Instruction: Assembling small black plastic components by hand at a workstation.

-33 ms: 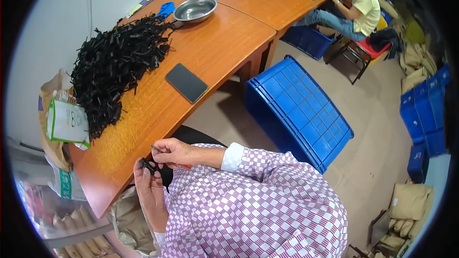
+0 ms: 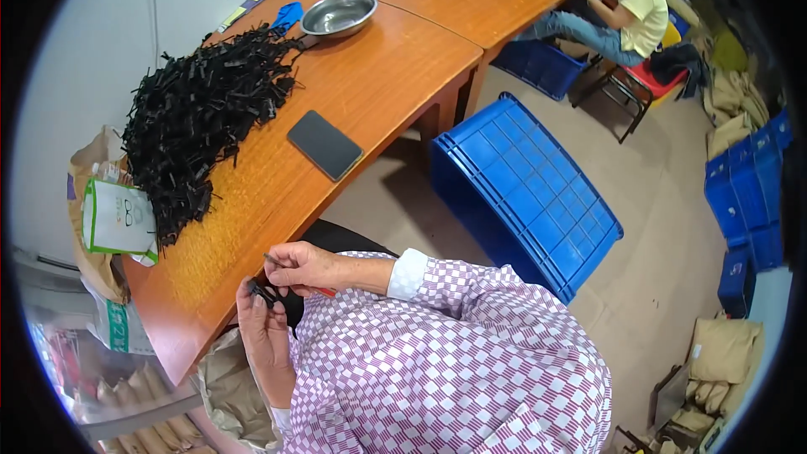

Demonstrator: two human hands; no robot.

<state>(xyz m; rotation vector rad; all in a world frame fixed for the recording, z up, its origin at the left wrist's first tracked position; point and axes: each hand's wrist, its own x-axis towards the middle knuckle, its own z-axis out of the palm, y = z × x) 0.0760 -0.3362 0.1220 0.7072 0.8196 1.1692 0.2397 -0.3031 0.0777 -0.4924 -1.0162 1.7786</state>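
Note:
My left hand (image 2: 264, 326) is at the table's near edge, fingers closed on a small black plastic piece (image 2: 264, 292). Just above it, my right hand (image 2: 304, 266) is closed around a slim tool. The tool's dark thin tip (image 2: 271, 260) pokes out past the fingers, and a bit of red (image 2: 326, 292) shows under the palm; the rest is covered, so I cannot tell its exact kind. A large heap of similar black plastic pieces (image 2: 197, 118) lies on the wooden table (image 2: 403, 59) beyond my hands.
A phone (image 2: 325, 145) and a steel bowl (image 2: 339, 15) rest on the table. A green-edged white bag (image 2: 120, 217) stands at its left end. Below my left arm is an open paper sack (image 2: 235, 391). A blue crate (image 2: 530, 193) stands right; another person (image 2: 630, 17) sits at the far table.
The table and the things on it appear shifted very slightly left and up in the picture. Both hands keep nearly the same pose and grip.

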